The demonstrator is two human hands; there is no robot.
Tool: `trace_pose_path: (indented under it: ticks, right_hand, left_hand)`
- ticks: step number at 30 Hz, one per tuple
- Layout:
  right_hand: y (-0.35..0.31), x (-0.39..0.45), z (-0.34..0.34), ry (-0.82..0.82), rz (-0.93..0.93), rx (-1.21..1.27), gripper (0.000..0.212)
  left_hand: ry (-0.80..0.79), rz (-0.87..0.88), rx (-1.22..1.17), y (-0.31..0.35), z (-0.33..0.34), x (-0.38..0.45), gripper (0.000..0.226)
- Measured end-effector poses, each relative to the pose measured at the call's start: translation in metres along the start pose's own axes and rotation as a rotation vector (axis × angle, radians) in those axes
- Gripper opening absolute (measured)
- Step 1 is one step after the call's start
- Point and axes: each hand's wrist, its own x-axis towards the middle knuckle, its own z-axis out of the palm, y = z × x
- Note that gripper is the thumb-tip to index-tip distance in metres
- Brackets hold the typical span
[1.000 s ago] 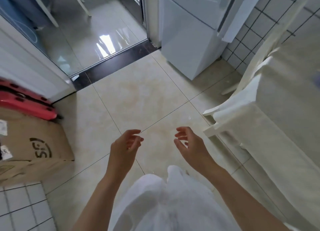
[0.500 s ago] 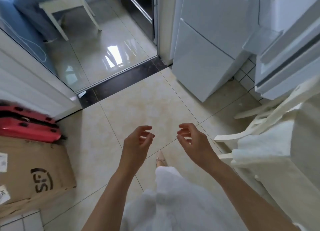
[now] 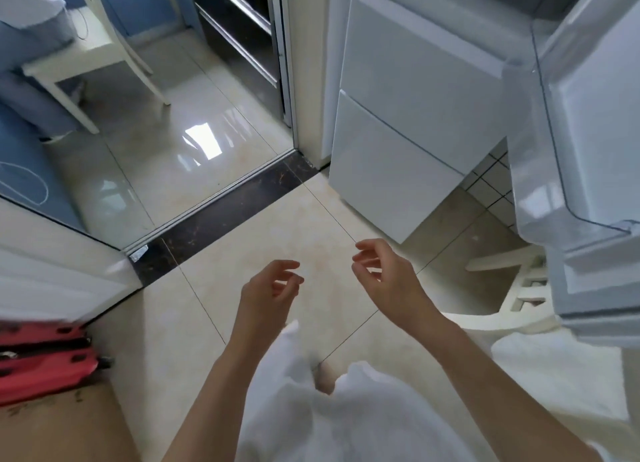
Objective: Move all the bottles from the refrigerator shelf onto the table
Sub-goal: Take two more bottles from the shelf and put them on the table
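Head camera looks down at a shiny tan tile floor (image 3: 284, 233) with a dark strip (image 3: 225, 208) at the doorway. Both hands hang over the floor, holding nothing: left hand (image 3: 266, 297) and right hand (image 3: 388, 279) have loose, half-curled fingers. A white refrigerator (image 3: 408, 115) stands ahead, its door (image 3: 581, 142) swung open on the right. No bottles show. A red case (image 3: 41, 361) lies on the left by a brown box (image 3: 59, 427).

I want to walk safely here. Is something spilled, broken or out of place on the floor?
No spill or damage shows on the floor. A small scrap lies on the dark threshold. The fridge door stands open at the right. Both hands are empty.
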Motion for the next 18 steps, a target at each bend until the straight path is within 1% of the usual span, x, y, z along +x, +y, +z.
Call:
trace_pose_path:
  ticks: [4, 8, 11, 15, 18]
  right_hand:
    - [-0.015, 0.055, 0.001, 0.058, 0.035, 0.027, 0.026]
    - [-0.038, 0.117, 0.003, 0.139, 0.079, 0.059, 0.026]
    - [-0.059, 0.162, 0.000, 0.225, 0.121, 0.082, 0.025]
    - [-0.079, 0.212, -0.010, 0.349, 0.152, 0.108, 0.027]
    - [-0.091, 0.244, -0.028, 0.415, 0.150, 0.108, 0.028]
  left_hand:
    - [-0.044, 0.052, 0.015, 0.013, -0.015, 0.072, 0.019]
    - [-0.130, 0.108, 0.066, 0.037, -0.038, 0.160, 0.023]
    - [-0.216, 0.191, 0.122, 0.061, -0.055, 0.225, 0.027]
    - [-0.304, 0.285, 0.127, 0.098, -0.058, 0.306, 0.030]
    - [-0.317, 0.378, 0.128, 0.132, -0.047, 0.355, 0.029]
